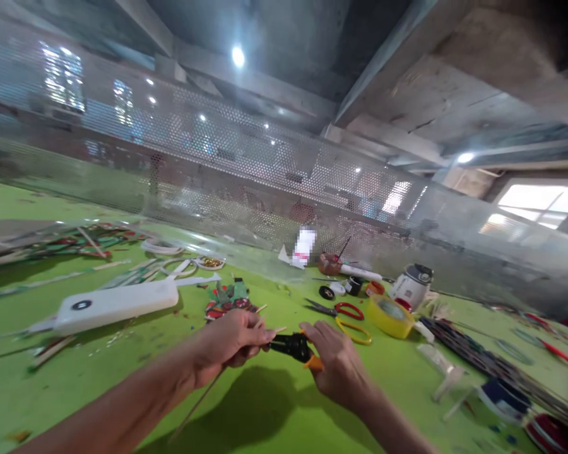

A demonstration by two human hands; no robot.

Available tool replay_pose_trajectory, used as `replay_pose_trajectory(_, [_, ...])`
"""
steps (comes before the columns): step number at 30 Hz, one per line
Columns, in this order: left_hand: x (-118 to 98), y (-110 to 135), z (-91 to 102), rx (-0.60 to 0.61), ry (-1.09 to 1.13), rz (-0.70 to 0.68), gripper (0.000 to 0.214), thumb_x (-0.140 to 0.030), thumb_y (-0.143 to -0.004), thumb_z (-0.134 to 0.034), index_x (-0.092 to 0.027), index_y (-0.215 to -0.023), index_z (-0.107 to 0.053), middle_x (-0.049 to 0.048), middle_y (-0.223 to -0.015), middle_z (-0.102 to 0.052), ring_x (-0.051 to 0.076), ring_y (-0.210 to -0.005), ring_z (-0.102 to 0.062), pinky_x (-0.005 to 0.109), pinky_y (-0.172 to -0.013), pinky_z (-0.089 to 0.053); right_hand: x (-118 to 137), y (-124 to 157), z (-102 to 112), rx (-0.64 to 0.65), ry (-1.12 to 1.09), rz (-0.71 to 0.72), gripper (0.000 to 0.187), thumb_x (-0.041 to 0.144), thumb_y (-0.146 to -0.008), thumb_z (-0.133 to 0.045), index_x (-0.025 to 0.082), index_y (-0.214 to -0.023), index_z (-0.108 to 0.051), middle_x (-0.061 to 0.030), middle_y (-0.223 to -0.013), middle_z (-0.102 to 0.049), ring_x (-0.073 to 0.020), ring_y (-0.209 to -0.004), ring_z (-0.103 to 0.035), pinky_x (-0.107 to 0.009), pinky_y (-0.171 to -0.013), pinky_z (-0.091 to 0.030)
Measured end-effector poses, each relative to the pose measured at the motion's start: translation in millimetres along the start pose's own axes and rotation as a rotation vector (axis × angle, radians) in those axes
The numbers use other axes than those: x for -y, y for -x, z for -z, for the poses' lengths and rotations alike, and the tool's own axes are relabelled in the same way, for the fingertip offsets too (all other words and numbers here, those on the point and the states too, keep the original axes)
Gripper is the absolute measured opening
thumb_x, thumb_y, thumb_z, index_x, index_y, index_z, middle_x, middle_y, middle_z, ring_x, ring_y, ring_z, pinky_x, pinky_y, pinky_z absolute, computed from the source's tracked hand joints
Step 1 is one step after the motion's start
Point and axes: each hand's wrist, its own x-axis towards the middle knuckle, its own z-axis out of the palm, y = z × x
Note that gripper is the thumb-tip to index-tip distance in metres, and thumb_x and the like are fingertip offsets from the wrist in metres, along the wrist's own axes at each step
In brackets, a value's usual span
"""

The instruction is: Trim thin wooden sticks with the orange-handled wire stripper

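My left hand point(239, 340) is closed, pinching a thin, pale stick point(196, 407) whose long end slants down toward the near side of the table. A short pale tip pokes out past the fingers toward the right. Wrapped around the orange handles of black-jawed pliers point(291, 345) is my right hand point(336, 362). The jaws point left and meet the left fingertips; whether they bite on the stick is hidden. Just behind the left hand lies a small pile of red and green pieces point(230, 296).
Scissors point(329, 309) with red and yellow handles lie beyond the right hand, beside a yellow tape roll point(390, 315) and a white can point(411, 284). A long white device point(118, 306) sits on the left. A clear plastic sheet point(246, 189) spans the green table's point(265, 410) back.
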Motion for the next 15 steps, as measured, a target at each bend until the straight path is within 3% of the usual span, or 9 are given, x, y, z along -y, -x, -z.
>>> replay_pose_trajectory(7, [1.0, -3.7, -2.2, -0.127, -0.223, -0.038, 0.045, -0.055, -0.066, -0.069, -0.016, -0.060, -0.047, -0.0062, -0.042, -0.046, 0.005, -0.036, -0.027, 0.020, -0.038, -0.016, -1.3, 0.0, -10.3, 0.094, -0.047, -0.045, 0.073, 0.006, -0.066, -0.053, 0.013, -0.136, -0.034, -0.0105, -0.102, -0.055, -0.0236, -0.094, -0.049, -0.039, -0.086, -0.044])
replay_pose_trajectory(15, [-1.2, -2.1, -3.2, -0.142, -0.473, -0.044, 0.040, -0.055, -0.073, -0.061, -0.015, -0.069, -0.058, -0.0054, -0.047, -0.048, 0.008, -0.042, -0.029, 0.020, -0.043, -0.019, 2.5, 1.2, -2.0, 0.072, -0.110, -0.069, 0.059, 0.013, -0.077, -0.056, 0.016, -0.134, -0.040, -0.0090, -0.109, -0.056, -0.0226, -0.098, -0.047, -0.040, -0.090, -0.041])
